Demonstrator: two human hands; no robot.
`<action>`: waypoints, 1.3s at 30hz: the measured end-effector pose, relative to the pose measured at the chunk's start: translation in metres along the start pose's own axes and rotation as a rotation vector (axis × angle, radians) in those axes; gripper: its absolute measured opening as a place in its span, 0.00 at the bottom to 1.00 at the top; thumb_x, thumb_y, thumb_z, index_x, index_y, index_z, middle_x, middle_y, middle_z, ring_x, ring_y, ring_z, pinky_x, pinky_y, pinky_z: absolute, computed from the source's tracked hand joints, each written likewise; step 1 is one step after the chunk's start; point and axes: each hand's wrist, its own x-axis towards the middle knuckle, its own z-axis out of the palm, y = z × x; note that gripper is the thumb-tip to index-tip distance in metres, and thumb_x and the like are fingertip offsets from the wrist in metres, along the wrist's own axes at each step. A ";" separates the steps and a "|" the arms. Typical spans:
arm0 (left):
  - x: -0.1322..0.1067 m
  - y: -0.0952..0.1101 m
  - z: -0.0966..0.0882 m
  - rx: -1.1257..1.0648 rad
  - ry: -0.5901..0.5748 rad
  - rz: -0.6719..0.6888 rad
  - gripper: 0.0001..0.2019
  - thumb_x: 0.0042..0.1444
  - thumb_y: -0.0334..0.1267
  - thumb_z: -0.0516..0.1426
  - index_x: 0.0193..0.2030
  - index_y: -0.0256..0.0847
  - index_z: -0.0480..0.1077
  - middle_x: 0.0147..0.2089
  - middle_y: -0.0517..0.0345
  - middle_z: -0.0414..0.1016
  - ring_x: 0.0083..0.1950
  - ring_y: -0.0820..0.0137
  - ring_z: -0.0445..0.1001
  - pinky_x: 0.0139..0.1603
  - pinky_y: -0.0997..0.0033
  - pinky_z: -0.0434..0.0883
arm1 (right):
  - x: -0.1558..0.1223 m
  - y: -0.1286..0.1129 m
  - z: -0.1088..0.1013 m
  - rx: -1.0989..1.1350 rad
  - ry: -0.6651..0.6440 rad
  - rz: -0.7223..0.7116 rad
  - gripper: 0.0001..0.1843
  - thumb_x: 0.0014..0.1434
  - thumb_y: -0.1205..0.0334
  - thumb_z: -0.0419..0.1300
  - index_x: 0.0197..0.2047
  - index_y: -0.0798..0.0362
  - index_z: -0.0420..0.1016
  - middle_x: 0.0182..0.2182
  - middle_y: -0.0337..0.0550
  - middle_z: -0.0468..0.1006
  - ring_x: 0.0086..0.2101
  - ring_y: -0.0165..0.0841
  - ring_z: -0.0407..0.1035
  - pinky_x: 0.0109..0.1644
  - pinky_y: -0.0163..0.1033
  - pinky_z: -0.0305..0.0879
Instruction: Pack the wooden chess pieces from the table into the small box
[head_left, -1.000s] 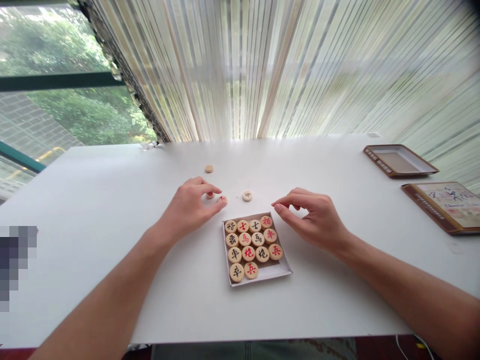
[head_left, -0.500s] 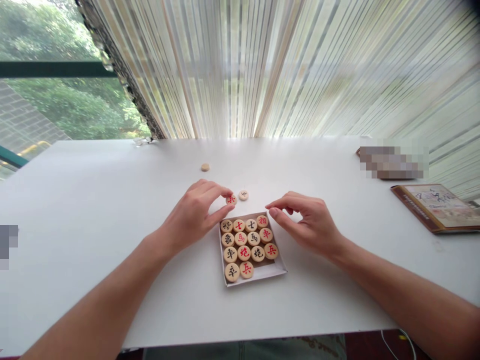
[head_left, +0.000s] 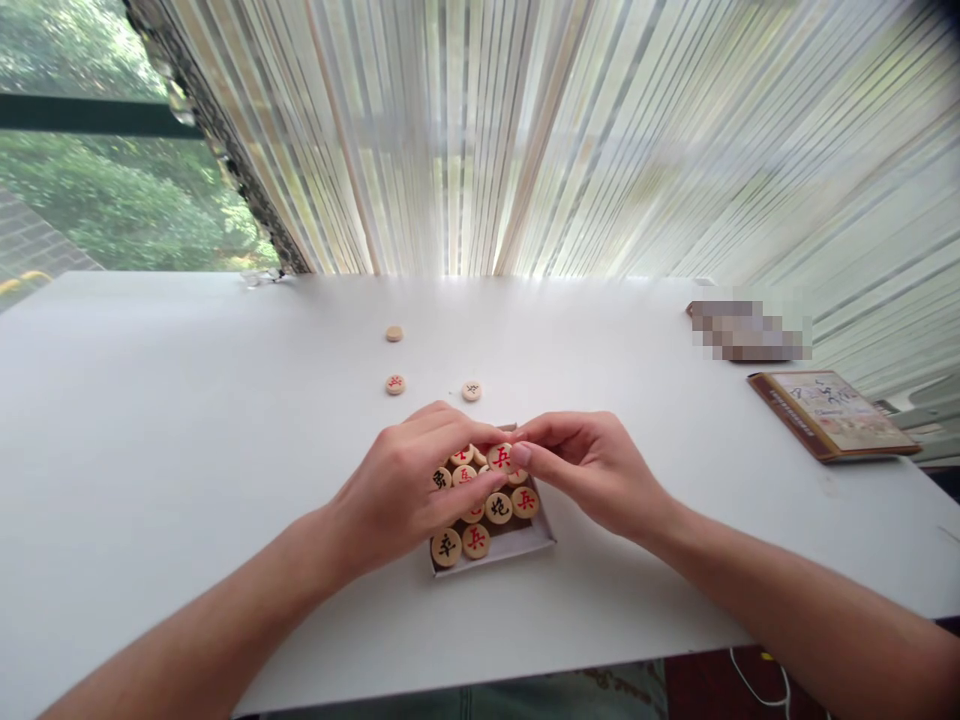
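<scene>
A round wooden xiangqi piece (head_left: 500,458) with a red character is pinched between both hands, above the box. My left hand (head_left: 412,470) has its thumb and forefinger at the piece's left side. My right hand (head_left: 592,460) closes thumb and forefinger on its right edge. Below sits a shallow cardboard box (head_left: 525,544) with rows of red- and black-marked pieces; my left hand hides part of them. In the front row are a black-marked piece (head_left: 446,548) and a red-marked piece (head_left: 475,541), with bare box floor to their right.
Beyond the box lie a loose black-marked piece (head_left: 471,391), a red-marked piece (head_left: 395,384) and a piece with no visible marking (head_left: 394,334). A printed box (head_left: 840,412) lies at the right of the white table (head_left: 187,430). A string curtain (head_left: 450,140) hangs behind.
My left hand has carried the red-marked piece from beyond the box to above it. My right hand has moved left and now grips it too. A loose red-marked piece has come into view.
</scene>
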 end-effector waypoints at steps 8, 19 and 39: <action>0.000 0.007 0.001 -0.202 0.007 -0.282 0.10 0.61 0.36 0.70 0.49 0.39 0.84 0.43 0.56 0.88 0.40 0.71 0.84 0.43 0.78 0.78 | -0.002 -0.004 0.003 0.114 0.017 -0.016 0.06 0.58 0.63 0.78 0.40 0.48 0.90 0.33 0.41 0.89 0.35 0.31 0.83 0.40 0.29 0.79; 0.002 0.014 0.003 -0.419 0.040 -0.487 0.07 0.64 0.37 0.68 0.47 0.44 0.87 0.42 0.57 0.90 0.40 0.70 0.87 0.41 0.79 0.81 | -0.008 -0.006 0.004 -0.140 0.106 -0.153 0.07 0.59 0.64 0.77 0.42 0.49 0.89 0.33 0.41 0.88 0.30 0.29 0.79 0.32 0.30 0.76; 0.003 0.018 0.005 -0.608 0.054 -0.568 0.08 0.61 0.35 0.69 0.47 0.42 0.87 0.47 0.53 0.89 0.49 0.59 0.89 0.55 0.63 0.86 | -0.005 -0.011 0.005 0.185 -0.001 0.090 0.12 0.55 0.58 0.80 0.37 0.56 0.86 0.26 0.43 0.85 0.27 0.30 0.79 0.32 0.32 0.78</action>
